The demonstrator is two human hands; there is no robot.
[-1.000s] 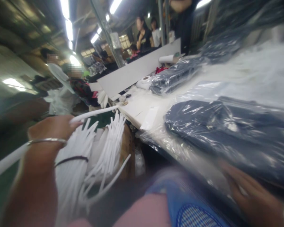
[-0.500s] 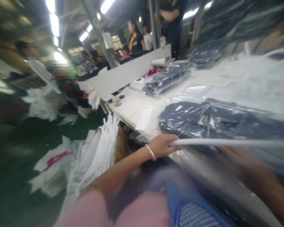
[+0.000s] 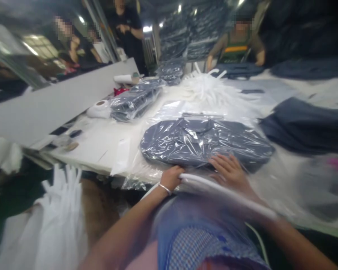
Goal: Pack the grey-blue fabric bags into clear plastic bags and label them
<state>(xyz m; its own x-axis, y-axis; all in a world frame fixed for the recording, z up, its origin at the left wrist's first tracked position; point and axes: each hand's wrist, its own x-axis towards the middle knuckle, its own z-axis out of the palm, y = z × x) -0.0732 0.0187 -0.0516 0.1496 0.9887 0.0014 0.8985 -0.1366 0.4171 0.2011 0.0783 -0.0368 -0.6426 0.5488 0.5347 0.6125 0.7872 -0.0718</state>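
My left hand (image 3: 172, 177), with a bangle at the wrist, is closed round one end of a long white plastic strip (image 3: 225, 192). The strip runs to the right along the near table edge, across my right forearm. My right hand (image 3: 231, 172) lies flat with fingers spread on the near edge of a dark folded garment in a clear plastic bag (image 3: 202, 140). The bag's open end hangs over the white table (image 3: 92, 142) towards me.
A bundle of white strips (image 3: 59, 210) stands in a box at my lower left. More bagged garments (image 3: 135, 99), a tape roll (image 3: 100, 108) and a heap of white strips (image 3: 208, 88) lie farther back. Dark cloth (image 3: 307, 123) lies right. Several people stand around.
My left hand took one white strip from the bundle at the left and carried it right to the bagged garment. My right hand moved up onto the bag. The view swung right.
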